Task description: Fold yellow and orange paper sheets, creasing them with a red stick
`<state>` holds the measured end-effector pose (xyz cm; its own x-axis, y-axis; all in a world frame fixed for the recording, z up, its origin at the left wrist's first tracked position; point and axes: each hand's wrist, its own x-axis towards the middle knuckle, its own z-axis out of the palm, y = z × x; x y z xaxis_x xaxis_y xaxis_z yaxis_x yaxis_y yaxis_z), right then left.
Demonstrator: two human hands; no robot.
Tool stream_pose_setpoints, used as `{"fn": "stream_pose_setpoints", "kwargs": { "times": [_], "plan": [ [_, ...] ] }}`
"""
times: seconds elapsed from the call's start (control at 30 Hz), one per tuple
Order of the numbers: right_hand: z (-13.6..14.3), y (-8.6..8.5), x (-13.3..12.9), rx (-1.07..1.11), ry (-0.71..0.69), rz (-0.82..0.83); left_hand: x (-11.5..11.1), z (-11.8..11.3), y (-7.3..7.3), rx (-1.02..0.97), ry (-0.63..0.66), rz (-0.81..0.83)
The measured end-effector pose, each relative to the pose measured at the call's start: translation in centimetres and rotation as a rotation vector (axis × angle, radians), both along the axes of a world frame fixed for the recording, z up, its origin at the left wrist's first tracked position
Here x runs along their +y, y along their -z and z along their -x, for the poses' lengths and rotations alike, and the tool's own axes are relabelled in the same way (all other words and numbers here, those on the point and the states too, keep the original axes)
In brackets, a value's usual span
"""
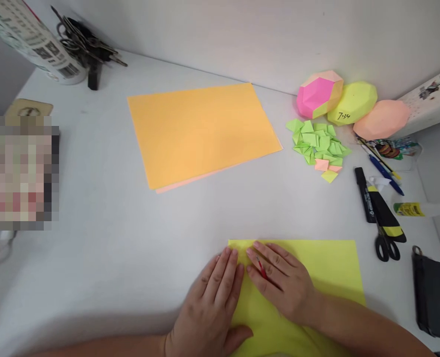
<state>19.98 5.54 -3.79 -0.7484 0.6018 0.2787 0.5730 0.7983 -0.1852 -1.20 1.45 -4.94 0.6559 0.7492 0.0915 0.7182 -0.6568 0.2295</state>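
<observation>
A rectangular bright-yellow paper sheet [335, 267] lies flat on the white table [104, 238], right of its middle and toward its near side. Its far edge runs straight left to right, and its right side comes toward the person, slanting slightly outward. The near end is out of view, so I cannot tell which way its long axis goes.

The left hand [207, 312] lies palm down, fingers straight and together, pointing at the table's far edge, along the sheet's left side; its thumb stretches out over the yellow paper. The right hand [288, 285] rests on the sheet near its far left corner, fingers slightly bent, gripping a slim red tool [262, 271] between thumb and forefinger. That tool's tip points toward the table's far left corner.

Nearer the table's far edge, a rectangular orange paper sheet [205, 134] has its long axis left to right, the right end angled away; a peach paper sheet [190, 182] peeks from beneath. Toward the far right corner sit three faceted paper shapes [351, 102] in a row, with a heap of small folded green paper pieces [318, 140] before them. Black-handled scissors [382, 247] lie near the right edge.
</observation>
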Motion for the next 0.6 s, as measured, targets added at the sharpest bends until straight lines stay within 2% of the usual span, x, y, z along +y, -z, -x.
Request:
{"fn": "stream_pose_setpoints", "kwargs": {
  "times": [0.43,0.6],
  "plan": [
    [0.16,0.06,0.35,0.050,-0.006,0.057,-0.65,-0.07,-0.35,0.061,-0.072,-0.013],
    [0.19,0.13,0.36,0.055,-0.006,0.062,-0.53,0.02,-0.41,0.083,-0.053,-0.039]
  ]
}}
